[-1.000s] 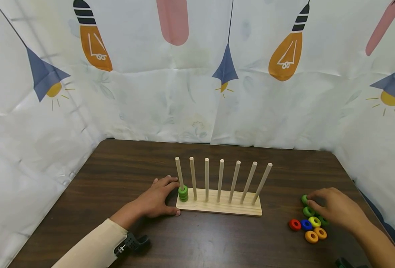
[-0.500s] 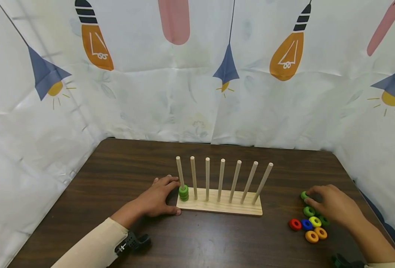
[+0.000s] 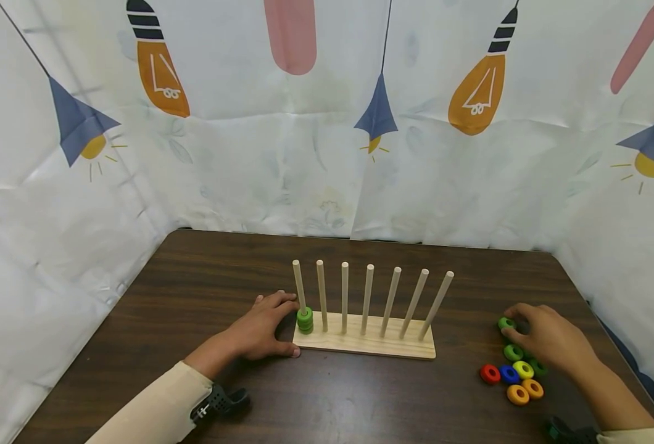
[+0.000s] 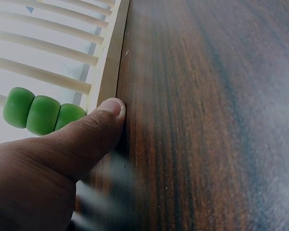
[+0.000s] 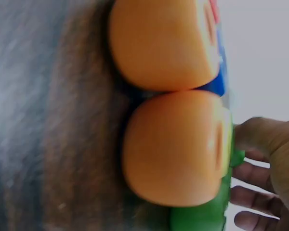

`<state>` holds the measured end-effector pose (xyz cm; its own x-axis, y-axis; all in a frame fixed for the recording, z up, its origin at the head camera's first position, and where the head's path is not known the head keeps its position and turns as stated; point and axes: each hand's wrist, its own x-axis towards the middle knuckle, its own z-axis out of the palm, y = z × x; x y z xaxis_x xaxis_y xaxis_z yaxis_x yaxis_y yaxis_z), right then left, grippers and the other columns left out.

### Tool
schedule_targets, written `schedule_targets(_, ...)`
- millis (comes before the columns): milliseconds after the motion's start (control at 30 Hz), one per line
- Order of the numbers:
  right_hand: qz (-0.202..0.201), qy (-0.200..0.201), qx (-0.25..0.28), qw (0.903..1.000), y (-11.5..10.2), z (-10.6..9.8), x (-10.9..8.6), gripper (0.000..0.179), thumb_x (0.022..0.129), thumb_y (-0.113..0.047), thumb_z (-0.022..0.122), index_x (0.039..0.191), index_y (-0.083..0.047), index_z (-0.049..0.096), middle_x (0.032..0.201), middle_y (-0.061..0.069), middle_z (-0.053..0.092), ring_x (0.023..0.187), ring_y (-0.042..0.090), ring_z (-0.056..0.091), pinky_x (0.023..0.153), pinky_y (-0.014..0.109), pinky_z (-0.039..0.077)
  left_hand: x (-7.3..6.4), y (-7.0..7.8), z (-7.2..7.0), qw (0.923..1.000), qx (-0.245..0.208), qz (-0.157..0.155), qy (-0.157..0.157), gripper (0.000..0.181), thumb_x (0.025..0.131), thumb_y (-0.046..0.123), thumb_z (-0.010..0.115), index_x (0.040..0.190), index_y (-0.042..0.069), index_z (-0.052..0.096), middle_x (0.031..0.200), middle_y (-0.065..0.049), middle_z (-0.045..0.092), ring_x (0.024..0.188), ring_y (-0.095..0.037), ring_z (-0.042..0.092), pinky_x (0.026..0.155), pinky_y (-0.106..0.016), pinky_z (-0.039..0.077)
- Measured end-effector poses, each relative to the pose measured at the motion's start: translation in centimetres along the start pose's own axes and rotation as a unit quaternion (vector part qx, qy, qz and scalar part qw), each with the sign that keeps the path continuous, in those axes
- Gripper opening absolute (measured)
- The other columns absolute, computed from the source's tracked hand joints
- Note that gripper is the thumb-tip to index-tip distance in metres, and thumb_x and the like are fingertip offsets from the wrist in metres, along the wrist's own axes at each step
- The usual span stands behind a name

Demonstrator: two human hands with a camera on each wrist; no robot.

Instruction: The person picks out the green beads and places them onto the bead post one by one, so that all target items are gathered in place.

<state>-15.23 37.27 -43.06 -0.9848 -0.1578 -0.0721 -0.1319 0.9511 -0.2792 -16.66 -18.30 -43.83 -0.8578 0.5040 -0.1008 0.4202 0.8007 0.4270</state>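
A pale wooden peg board with a row of upright pegs stands mid-table. Three green rings are stacked on its leftmost peg. My left hand grips that end of the board, thumb at the front edge and fingers toward the back; the left wrist view shows the thumb against the base. At the right, my right hand pinches a green ring between thumb and index finger, at or near the tabletop. In the right wrist view its other fingers hang loosely, and orange rings fill the foreground.
Beside the right hand lie loose rings: green, dark green, yellow, blue, red and two orange. A patterned sheet hangs behind the dark wooden table.
The right hand and the green ring at its fingertips have shifted slightly away from the other loose rings. The left hand and the peg board have stayed in place.
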Motion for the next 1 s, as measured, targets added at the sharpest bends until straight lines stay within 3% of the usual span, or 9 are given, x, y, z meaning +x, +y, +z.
schedule_targets(267, -0.042, 0.04, 0.05, 0.9971, -1.4, -0.5, 0.0, 0.035, 0.092, -0.029, 0.079, 0.12, -0.01, 0.071, 0.116, 0.014, 0.07, 0.106, 0.041, 0.065, 0.076, 0.06, 0.054, 0.0, -0.1, 0.1, 1.0, 0.0, 0.002, 0.002, 0.08, 0.081, 0.049, 0.086, 0.144, 0.011, 0.054, 0.157, -0.016, 0.039, 0.149, -0.042, 0.027, 0.119, -0.066, 0.016)
schedule_targets(433, -0.07, 0.07, 0.044, 0.9941, -2.7, -1.4, 0.0, 0.033, 0.09, -0.02, 0.08, 0.12, -0.008, 0.072, 0.115, 0.011, 0.069, 0.106, 0.039, 0.063, 0.079, 0.06, 0.053, 0.0, -0.1, 0.2, 1.0, 0.001, 0.004, 0.006, 0.08, 0.081, 0.049, 0.086, 0.144, 0.011, 0.055, 0.156, -0.017, 0.04, 0.149, -0.042, 0.028, 0.118, -0.066, 0.016)
schedule_targets(733, -0.107, 0.11, 0.048, 0.987, -5.4, -3.6, -0.4, 0.033, 0.089, -0.021, 0.082, 0.119, -0.01, 0.073, 0.117, 0.011, 0.068, 0.107, 0.038, 0.062, 0.08, 0.06, 0.052, 0.0, -0.1, 0.1, 1.0, -0.001, 0.004, 0.005, 0.081, 0.081, 0.05, 0.086, 0.144, 0.01, 0.055, 0.156, -0.017, 0.039, 0.149, -0.044, 0.027, 0.118, -0.066, 0.016)
schedule_targets(1000, -0.171, 0.154, 0.016, 0.973, -7.0, -5.3, -0.5, 0.033, 0.083, -0.014, 0.086, 0.114, -0.01, 0.074, 0.112, 0.008, 0.07, 0.101, 0.034, 0.063, 0.076, 0.055, 0.054, 0.0, -0.1, 0.1, 0.9999, -0.002, 0.009, 0.009, 0.079, 0.08, 0.049, 0.086, 0.142, 0.011, 0.056, 0.155, -0.017, 0.04, 0.149, -0.044, 0.028, 0.118, -0.067, 0.016)
